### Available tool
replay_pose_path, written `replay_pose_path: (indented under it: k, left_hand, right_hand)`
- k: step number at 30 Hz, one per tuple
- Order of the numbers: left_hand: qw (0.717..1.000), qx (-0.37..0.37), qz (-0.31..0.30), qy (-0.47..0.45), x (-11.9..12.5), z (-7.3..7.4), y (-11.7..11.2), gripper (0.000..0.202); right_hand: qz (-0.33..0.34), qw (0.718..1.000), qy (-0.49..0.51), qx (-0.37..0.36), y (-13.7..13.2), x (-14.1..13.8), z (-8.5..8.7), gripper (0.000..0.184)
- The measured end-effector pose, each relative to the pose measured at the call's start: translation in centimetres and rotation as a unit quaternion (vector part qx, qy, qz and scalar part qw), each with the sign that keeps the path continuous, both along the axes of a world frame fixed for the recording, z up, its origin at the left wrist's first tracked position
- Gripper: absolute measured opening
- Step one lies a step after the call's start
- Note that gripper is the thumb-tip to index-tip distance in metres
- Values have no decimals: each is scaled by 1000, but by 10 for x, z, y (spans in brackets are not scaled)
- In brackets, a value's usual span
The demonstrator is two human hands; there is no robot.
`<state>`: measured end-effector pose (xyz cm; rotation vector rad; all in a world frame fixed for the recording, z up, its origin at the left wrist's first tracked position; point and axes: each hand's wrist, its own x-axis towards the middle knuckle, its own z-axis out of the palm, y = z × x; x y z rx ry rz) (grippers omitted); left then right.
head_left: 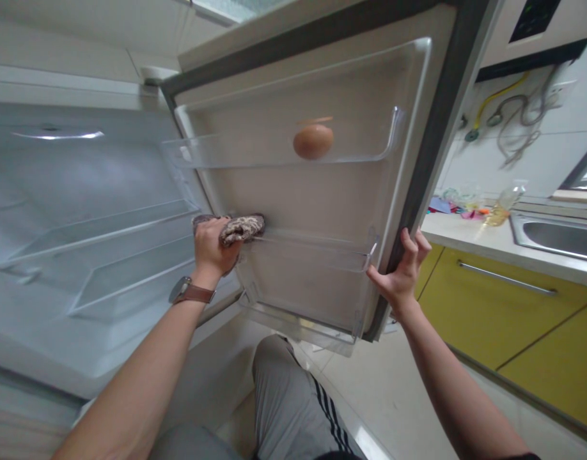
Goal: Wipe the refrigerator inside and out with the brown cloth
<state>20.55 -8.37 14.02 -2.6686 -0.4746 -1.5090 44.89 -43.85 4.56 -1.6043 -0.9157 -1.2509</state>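
My left hand [213, 248] is closed around a brown patterned cloth [244, 229], at the left end of the middle clear door shelf [317, 250]. The refrigerator door [293, 198] stands open in front of me. At its right edge, my right hand [401, 271] grips the door, thumb on the inner side and fingers over the dark door seal [421, 160]. A round brown egg-like object [313, 140] sits in the upper door shelf [255, 155]. The ends of my left fingers are hidden by the cloth.
The refrigerator interior [82, 166] with glass shelves [106, 233] lies to the left. On the right are yellow-green cabinets [504, 287], a counter [470, 233] with a bottle of yellowish liquid [504, 206], and a sink [562, 236]. A lower door shelf [298, 329] hangs above my knee.
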Motion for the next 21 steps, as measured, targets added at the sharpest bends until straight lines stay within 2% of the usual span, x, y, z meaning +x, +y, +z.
replay_pose_path:
  k: [7,15,18,21]
  left_hand:
    - [1000,6,18,10,2,3,-10,31]
    - [995,-36,68,71,-1,19,-28,39]
    - [992,-35,69,103,1,25,-46,45]
    - [990,-19,49,133,6,31,-76,45]
  right_hand:
    - [-7,999,-40,7,3,9,1,96]
    - [0,999,-32,18,6,5,1,93]
    - [-4,999,-36,18,5,4,0,95]
    - [-7,999,-42,19,4,3,1,95]
